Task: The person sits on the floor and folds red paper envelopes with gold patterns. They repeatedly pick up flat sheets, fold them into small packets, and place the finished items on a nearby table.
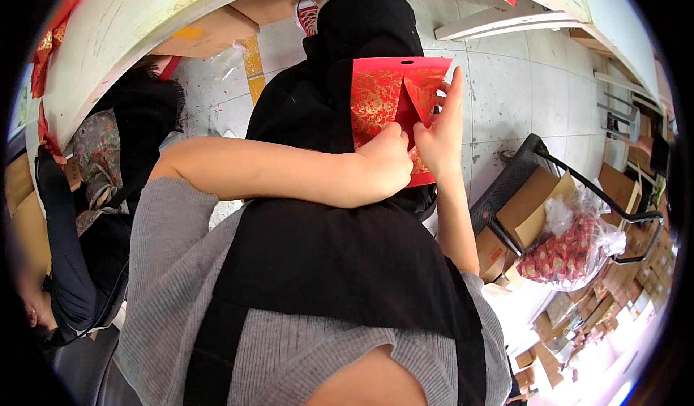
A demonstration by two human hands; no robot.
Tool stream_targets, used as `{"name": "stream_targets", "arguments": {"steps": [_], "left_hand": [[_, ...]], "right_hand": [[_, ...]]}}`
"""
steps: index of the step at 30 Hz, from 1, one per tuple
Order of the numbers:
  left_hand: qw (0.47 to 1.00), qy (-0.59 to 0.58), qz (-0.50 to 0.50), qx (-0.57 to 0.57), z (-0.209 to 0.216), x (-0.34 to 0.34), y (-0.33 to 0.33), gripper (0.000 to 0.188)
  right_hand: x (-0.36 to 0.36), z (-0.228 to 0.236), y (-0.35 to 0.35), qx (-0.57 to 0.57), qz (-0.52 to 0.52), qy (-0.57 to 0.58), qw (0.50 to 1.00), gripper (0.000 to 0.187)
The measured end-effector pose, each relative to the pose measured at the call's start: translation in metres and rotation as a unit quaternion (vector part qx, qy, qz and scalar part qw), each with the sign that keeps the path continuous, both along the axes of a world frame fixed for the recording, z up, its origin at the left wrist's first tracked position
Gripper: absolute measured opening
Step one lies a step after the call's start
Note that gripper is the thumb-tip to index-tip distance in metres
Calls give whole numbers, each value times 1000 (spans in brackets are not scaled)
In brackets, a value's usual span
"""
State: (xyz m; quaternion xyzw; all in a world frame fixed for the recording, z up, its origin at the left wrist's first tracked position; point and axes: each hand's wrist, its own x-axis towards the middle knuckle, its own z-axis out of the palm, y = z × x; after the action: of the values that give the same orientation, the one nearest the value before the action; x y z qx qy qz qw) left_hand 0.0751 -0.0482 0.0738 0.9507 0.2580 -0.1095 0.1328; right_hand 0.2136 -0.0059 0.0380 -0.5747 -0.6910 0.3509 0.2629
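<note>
Over my lap is a red paper packet with a gold pattern and a small slot near its top edge. A tall pointed gap runs down its front and shows plain dark red inside. My left hand is closed in a fist at the lower part of this gap, its fingertips hidden. My right hand holds the packet's right side, thumb at the gap and some fingers behind it. The index finger points straight up along the edge.
A pale table edge curves across the top. At right stands a black-handled cart with cardboard and a clear bag of red items. Another person in dark sleeves sits at left. Cardboard boxes lie under the table.
</note>
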Motion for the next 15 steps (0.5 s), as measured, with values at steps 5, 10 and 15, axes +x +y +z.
{"name": "stream_targets", "arguments": {"steps": [5,10,15], "left_hand": [[997,-44,35,53,17,-12,2,14],[937,-279,112,176,-9,-19,5,18],[883,-313,299,180,13,-10,14,61]], "right_hand": [[11,11,-3,7,-32,51,998,93],[19,24,-10,-38,-90,60,993,78],[25,16,-16,-5,-76,-13,997,76]]}}
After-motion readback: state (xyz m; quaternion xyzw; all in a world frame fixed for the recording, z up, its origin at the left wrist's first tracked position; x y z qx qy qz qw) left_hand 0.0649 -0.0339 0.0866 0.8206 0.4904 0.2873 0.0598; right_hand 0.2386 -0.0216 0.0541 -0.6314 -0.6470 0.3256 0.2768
